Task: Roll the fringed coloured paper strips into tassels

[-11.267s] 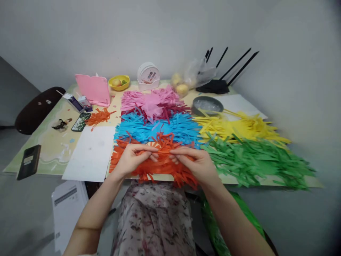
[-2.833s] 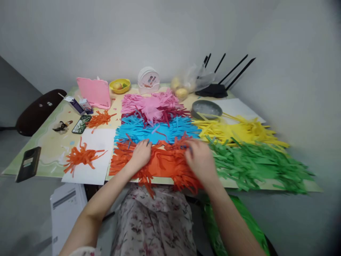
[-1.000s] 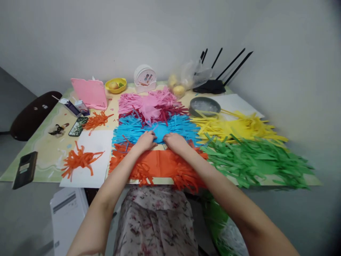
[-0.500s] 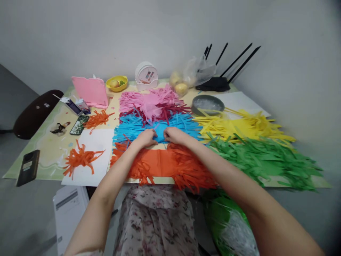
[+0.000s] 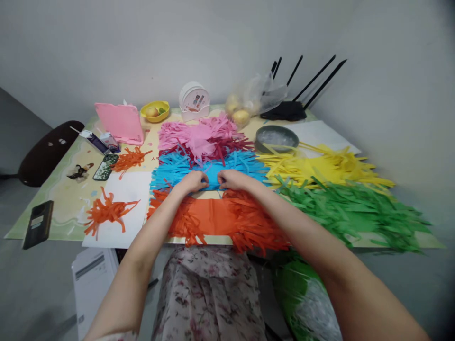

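Both hands reach over the orange fringed paper (image 5: 216,220) to the blue fringed paper (image 5: 185,168) behind it. My left hand (image 5: 194,182) has its fingers curled and pinches the near edge of the blue sheet at its middle. My right hand (image 5: 231,180) pinches the same edge a little to the right, fingertips almost meeting the left ones. Pink fringed paper (image 5: 199,137) and dark red fringed paper lie farther back. Yellow fringed paper (image 5: 320,168) and green fringed paper (image 5: 348,213) lie to the right.
Two orange tassel bundles (image 5: 106,213) (image 5: 130,158) lie at left, one on a white sheet (image 5: 121,227). Phones (image 5: 37,222) (image 5: 104,166), a pink case (image 5: 119,122), a yellow bowl (image 5: 154,110), a grey pan (image 5: 277,138), bagged fruit (image 5: 245,106) and a black router (image 5: 287,111) ring the table. A green bag (image 5: 302,298) sits by my lap.
Since 2.8 s ago both hands left the orange paper and moved back to the blue sheet's near edge. Over the last half second they drew slightly closer together.
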A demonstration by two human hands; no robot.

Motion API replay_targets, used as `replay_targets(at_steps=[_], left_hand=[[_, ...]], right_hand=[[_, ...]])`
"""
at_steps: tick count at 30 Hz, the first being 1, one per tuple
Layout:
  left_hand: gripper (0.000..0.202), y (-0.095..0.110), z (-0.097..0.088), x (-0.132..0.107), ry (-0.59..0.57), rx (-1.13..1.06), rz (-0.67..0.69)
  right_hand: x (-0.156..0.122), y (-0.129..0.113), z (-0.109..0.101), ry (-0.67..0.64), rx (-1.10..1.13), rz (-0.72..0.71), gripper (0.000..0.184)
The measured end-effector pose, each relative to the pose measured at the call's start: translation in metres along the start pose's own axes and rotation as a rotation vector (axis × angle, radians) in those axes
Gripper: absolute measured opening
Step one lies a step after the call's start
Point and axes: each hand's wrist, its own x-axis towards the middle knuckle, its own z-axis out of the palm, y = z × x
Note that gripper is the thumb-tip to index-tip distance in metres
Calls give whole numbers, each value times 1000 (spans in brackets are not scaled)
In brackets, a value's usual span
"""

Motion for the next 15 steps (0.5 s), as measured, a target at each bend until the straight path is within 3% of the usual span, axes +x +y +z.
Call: replay_targets(at_steps=[3, 6, 10, 13, 15], left_hand=[[20, 4, 4, -2, 40, 24, -21], [20, 8, 9, -2, 112, 46, -60], [19, 12, 7, -1, 233, 41, -118], [18, 19, -6, -6, 373, 39, -124], [19, 21, -18, -12, 481, 48, -128]], right_hand=[[-6, -4, -7, 18, -1, 13, 11], [-22, -19, -7, 118, -4, 46, 17], [-36, -56, 20, 219, 17, 97, 29], [-25, -75, 44, 275, 108, 78, 39], [-10, -75, 51, 342, 197, 101, 48]])
